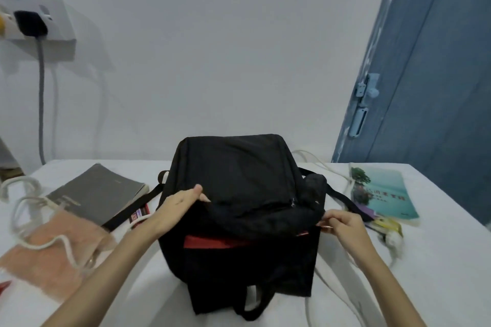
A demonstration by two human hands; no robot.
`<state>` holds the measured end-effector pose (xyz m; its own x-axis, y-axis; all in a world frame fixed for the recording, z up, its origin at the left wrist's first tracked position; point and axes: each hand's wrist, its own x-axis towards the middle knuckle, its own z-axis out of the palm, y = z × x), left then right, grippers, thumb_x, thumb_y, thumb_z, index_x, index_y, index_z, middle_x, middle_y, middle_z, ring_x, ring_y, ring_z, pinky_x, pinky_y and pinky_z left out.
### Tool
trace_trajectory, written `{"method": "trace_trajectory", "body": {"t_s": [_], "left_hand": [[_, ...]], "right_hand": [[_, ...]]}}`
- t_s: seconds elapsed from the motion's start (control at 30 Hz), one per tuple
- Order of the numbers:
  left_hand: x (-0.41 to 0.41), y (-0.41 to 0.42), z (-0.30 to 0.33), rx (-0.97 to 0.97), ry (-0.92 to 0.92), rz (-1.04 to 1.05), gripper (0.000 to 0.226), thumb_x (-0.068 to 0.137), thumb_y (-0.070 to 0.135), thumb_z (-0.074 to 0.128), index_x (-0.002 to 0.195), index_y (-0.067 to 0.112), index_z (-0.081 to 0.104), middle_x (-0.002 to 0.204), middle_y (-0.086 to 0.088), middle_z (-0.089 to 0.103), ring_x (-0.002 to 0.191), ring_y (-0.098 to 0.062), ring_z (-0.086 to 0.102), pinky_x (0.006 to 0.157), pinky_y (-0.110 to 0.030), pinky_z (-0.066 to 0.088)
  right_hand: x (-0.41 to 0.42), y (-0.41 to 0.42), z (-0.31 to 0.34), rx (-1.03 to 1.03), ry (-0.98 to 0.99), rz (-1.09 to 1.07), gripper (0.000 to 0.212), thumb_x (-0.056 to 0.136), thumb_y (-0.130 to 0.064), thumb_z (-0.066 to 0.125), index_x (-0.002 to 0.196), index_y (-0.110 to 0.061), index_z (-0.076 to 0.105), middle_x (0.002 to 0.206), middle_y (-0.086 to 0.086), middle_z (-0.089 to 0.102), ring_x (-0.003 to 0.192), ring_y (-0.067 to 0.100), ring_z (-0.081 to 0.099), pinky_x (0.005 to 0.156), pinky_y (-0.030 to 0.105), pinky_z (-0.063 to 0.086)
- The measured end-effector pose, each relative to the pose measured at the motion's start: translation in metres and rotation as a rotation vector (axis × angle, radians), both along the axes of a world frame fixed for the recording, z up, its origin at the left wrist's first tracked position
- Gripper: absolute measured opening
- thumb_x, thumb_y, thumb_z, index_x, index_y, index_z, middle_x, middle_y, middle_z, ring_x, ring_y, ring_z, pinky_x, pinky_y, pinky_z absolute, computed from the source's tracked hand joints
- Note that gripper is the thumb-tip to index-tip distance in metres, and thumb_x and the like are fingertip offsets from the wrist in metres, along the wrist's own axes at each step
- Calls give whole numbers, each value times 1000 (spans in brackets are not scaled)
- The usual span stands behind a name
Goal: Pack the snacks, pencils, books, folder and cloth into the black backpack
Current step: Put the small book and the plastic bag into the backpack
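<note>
On tabletop (438,260), black backpack (239,180) centred, bare room near front edge — my left hand (180,200) grips its flap, right hand (342,224) fingers pinch its corner.

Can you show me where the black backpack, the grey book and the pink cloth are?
black backpack (239,167), head view, on its dark upper panel above the hands.
grey book (98,194), head view, middle of its cover, left of the bag.
pink cloth (53,255), head view, centre of the fabric under the white cord.
</note>
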<state>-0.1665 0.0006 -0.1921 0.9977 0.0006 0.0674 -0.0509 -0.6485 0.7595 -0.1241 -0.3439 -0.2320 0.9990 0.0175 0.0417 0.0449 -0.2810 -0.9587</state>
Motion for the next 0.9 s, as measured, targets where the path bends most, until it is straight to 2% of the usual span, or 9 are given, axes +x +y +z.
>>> {"method": "trace_trajectory", "body": {"t_s": [0.07, 0.13, 0.2, 0.27, 0.33, 0.43, 0.57, 0.73, 0.9], "left_hand": [[2, -7, -3, 54, 99, -66, 81, 77, 79, 19, 61, 23, 74, 75, 13, 71, 95, -1, 59, 105, -28, 28], [6, -11, -4, 255, 165, -151, 70, 74, 84, 27, 57, 32, 72, 77, 13, 68, 96, -6, 55, 104, -31, 30], [12, -21, -1, 443, 105, -197, 47, 70, 81, 41, 58, 42, 66, 82, 19, 62, 90, -6, 55, 97, -34, 39], [16, -51, 4, 330, -27, -158, 26, 81, 54, 57, 67, 35, 66, 86, 13, 61, 85, -6, 57, 89, -34, 45], [17, -92, 10, 188, -151, -138, 18, 88, 35, 59, 76, 24, 67, 88, 10, 61, 85, -6, 57, 85, -29, 46], [18, -145, 10, 133, -268, -244, 13, 89, 28, 60, 79, 22, 66, 88, 11, 61, 87, -4, 57, 85, -21, 42], [31, -201, -7, 143, -322, -335, 10, 88, 25, 61, 82, 19, 65, 88, 10, 61, 85, -4, 53, 82, -10, 36], [60, -269, -23, -8, -204, -367, 9, 89, 15, 60, 96, 10, 64, 87, 14, 52, 81, 8, 50, 75, -4, 34], [105, -337, -26, -210, 30, -263, 23, 92, 13, 55, 114, 5, 55, 106, 3, 55, 99, -11, 53, 76, -8, 39]], "right_hand": [[-3, -13, -8, 21, 14, -49, 47, 82, 23, 34, 66, -7, 67, 54, -5, 68, 53, 1, 63, 52, 12, 50], [-6, -25, -13, 40, 7, -111, 46, 83, 22, 36, 69, -9, 67, 55, -7, 69, 51, 0, 62, 50, 12, 49], [-12, -40, -12, 60, -40, -215, 42, 83, 21, 38, 71, -6, 68, 59, -4, 68, 50, 0, 61, 48, 12, 48], [-21, -56, -10, 39, -124, -371, 36, 82, 18, 43, 75, -5, 69, 74, 2, 68, 54, 0, 60, 51, 12, 48], [-27, -75, -12, -33, -195, -537, 31, 81, 14, 49, 80, -10, 68, 87, 6, 67, 68, 3, 60, 63, 9, 45], [-28, -97, -20, -112, -179, -624, 25, 82, 5, 57, 101, -12, 62, 101, 11, 61, 83, 27, 57, 77, 30, 43], [-20, -115, -28, -161, -67, -575, 41, 80, -17, 72, 115, -12, 52, 105, 10, 50, 91, 29, 53, 77, 31, 39], [18, -146, -25, 15, 49, -737, 49, 87, -21, 63, 127, -1, 44, 121, 21, 50, 109, 35, 52, 91, 37, 40], [58, -176, -19, 52, 226, -651, 48, 86, -11, 60, 129, 1, 42, 125, 23, 53, 112, 37, 54, 92, 39, 44]]}}
